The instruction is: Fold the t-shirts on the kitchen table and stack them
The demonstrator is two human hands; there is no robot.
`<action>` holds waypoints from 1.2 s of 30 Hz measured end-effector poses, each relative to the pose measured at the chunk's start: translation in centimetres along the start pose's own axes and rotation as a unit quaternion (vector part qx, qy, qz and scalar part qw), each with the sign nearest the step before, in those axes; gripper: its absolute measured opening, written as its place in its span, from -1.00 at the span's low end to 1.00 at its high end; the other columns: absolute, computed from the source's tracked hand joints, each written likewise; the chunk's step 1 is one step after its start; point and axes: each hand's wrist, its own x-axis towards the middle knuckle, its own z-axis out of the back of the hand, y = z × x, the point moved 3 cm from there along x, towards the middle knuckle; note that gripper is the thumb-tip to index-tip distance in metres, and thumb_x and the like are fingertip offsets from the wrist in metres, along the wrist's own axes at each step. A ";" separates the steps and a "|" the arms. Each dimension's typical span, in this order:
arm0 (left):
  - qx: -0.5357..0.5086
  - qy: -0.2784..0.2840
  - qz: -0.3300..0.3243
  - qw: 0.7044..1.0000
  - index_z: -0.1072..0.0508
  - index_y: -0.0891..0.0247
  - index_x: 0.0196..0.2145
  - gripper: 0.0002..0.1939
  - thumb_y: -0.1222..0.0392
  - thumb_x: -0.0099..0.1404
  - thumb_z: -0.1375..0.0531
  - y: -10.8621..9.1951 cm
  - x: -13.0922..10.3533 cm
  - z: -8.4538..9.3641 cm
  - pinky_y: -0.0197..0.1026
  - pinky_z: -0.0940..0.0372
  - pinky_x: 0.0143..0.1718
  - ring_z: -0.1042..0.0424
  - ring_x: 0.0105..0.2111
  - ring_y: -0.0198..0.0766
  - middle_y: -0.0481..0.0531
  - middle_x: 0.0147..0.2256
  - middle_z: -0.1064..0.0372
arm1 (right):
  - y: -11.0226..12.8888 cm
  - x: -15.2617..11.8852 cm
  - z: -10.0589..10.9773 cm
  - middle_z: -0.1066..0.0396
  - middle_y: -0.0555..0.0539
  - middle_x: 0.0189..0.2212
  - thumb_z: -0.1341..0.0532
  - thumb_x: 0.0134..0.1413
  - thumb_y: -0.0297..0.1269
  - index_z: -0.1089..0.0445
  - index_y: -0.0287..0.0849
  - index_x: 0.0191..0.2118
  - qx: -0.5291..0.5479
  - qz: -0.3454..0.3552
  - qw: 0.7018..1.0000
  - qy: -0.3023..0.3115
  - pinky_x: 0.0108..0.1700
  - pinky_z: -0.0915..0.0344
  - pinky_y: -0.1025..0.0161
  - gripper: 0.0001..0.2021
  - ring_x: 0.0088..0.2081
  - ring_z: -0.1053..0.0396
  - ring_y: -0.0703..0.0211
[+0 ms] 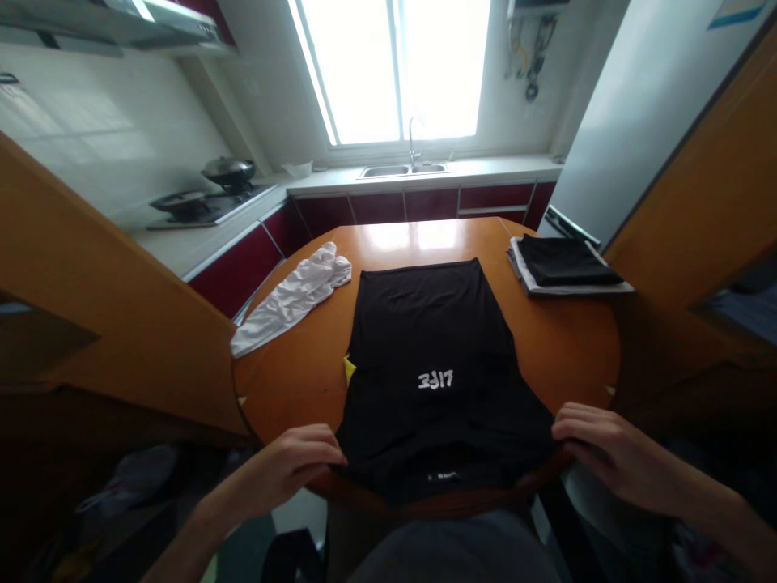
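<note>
A black T-shirt (425, 332) lies spread flat on the wooden table, its hem toward the window and its neckline at the near edge. White lettering on its chest appears upside down, and a yellow tag (350, 368) sticks out from its left side. My left hand (303, 460) pinches the shirt's near left corner at the sleeve. At the near right corner, my right hand (598, 441) grips the other sleeve, fingers closed on the cloth. Between both hands the fabric stretches along the table's front edge.
A crumpled white garment (297, 295) lies on the table's left side. Folded clothes (571, 263), black on top of white, are stacked at the right. Beyond the wooden table (291, 405) stand a sink counter, a stove with pans (227, 172) and a fridge.
</note>
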 end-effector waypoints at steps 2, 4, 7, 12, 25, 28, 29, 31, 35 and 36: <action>-0.024 0.002 0.023 0.999 -0.60 0.16 -0.14 -0.77 0.19 0.46 -0.12 -0.4 0.3 1.1 -0.33 -0.34 -0.30 -0.49 -0.34 -0.27 0.07 -0.31 -0.53 | 0.2 0.5 1.0 -0.51 -0.11 -0.29 -0.07 0.33 -0.33 -0.49 0.00 -0.18 0.047 -0.027 0.999 0.001 -0.28 -0.41 0.22 -0.77 -0.30 -0.46 0.09; -0.045 -0.015 0.054 0.997 -0.62 0.18 -0.16 -0.80 0.12 0.40 -0.19 0.1 1.3 2.7 -0.30 -0.36 -0.29 -0.50 -0.34 -0.25 0.06 -0.32 -0.55 | -0.4 2.0 2.1 -0.52 -0.10 -0.30 -0.11 0.31 -0.26 -0.49 -0.02 -0.21 0.086 -0.054 0.995 -0.021 -0.26 -0.42 0.22 -0.81 -0.29 -0.47 0.08; -0.086 -0.086 0.110 0.986 -0.63 0.23 -0.21 -0.74 0.02 0.31 -0.26 2.5 4.1 5.5 -0.25 -0.40 -0.27 -0.52 -0.31 -0.18 0.09 -0.29 -0.58 | -2.9 6.2 3.6 -0.53 -0.10 -0.33 -0.19 0.23 -0.12 -0.52 -0.08 -0.24 0.146 -0.105 0.981 -0.072 -0.27 -0.41 0.21 -0.79 -0.29 -0.48 0.06; -0.113 -0.192 0.174 0.959 -0.64 0.30 -0.22 -0.59 -0.09 0.13 -0.34 9.1 9.8 7.6 -0.19 -0.40 -0.22 -0.53 -0.27 -0.13 0.10 -0.28 -0.60 | -9.1 14.4 3.5 -0.57 -0.10 -0.35 -0.33 -0.03 -0.02 -0.58 -0.18 -0.29 0.211 -0.141 0.961 -0.113 -0.28 -0.39 0.21 -0.68 -0.33 -0.47 0.07; -0.088 -0.304 0.204 0.926 -0.62 0.30 -0.25 -0.62 -0.09 0.16 -0.31 14.3 11.4 6.3 -0.16 -0.38 -0.20 -0.54 -0.25 -0.10 0.10 -0.28 -0.60 | -14.2 18.8 2.3 -0.58 -0.09 -0.41 -0.33 -0.08 -0.08 -0.59 -0.19 -0.36 0.194 -0.165 0.953 -0.162 -0.28 -0.36 0.22 -0.73 -0.35 -0.47 0.09; -0.083 -0.299 0.206 0.928 -0.62 0.29 -0.29 -0.64 -0.08 0.14 -0.31 15.0 11.9 6.0 -0.16 -0.38 -0.24 -0.55 -0.29 -0.09 0.09 -0.32 -0.59 | -14.6 19.4 2.0 -0.57 -0.09 -0.43 -0.34 -0.12 -0.10 -0.58 -0.20 -0.39 0.198 -0.174 0.951 -0.163 -0.29 -0.36 0.23 -0.74 -0.36 -0.47 0.10; -0.079 -0.296 0.206 0.929 -0.62 0.29 -0.29 -0.65 -0.07 0.13 -0.31 15.3 12.1 5.8 -0.16 -0.38 -0.25 -0.55 -0.30 -0.09 0.09 -0.33 -0.59 | -14.8 19.6 1.7 -0.57 -0.09 -0.45 -0.34 -0.14 -0.10 -0.57 -0.20 -0.41 0.203 -0.179 0.949 -0.161 -0.30 -0.36 0.23 -0.75 -0.37 -0.47 0.11; -0.065 -0.295 0.206 0.931 -0.62 0.27 -0.29 -0.66 -0.06 0.14 -0.30 15.7 12.3 5.5 -0.15 -0.38 -0.25 -0.55 -0.31 -0.09 0.09 -0.33 -0.59 | -15.3 19.8 1.1 -0.56 -0.09 -0.47 -0.35 -0.16 -0.10 -0.56 -0.20 -0.43 0.211 -0.188 0.946 -0.159 -0.32 -0.35 0.24 -0.75 -0.39 -0.46 0.12; -0.043 -0.291 0.201 0.934 -0.61 0.25 -0.28 -0.68 -0.06 0.18 -0.28 16.1 12.3 5.4 -0.14 -0.40 -0.23 -0.56 -0.30 -0.10 0.08 -0.33 -0.59 | -16.1 19.9 0.5 -0.57 -0.08 -0.46 -0.36 -0.15 -0.10 -0.57 -0.21 -0.41 0.215 -0.188 0.946 -0.155 -0.31 -0.36 0.24 -0.75 -0.39 -0.46 0.12; -0.039 -0.286 0.202 0.936 -0.61 0.26 -0.27 -0.68 -0.05 0.19 -0.27 16.1 12.3 5.4 -0.13 -0.40 -0.22 -0.56 -0.30 -0.09 0.08 -0.32 -0.59 | -16.3 19.9 0.5 -0.57 -0.09 -0.45 -0.35 -0.13 -0.11 -0.56 -0.21 -0.40 0.210 -0.186 0.947 -0.153 -0.31 -0.36 0.24 -0.75 -0.39 -0.47 0.12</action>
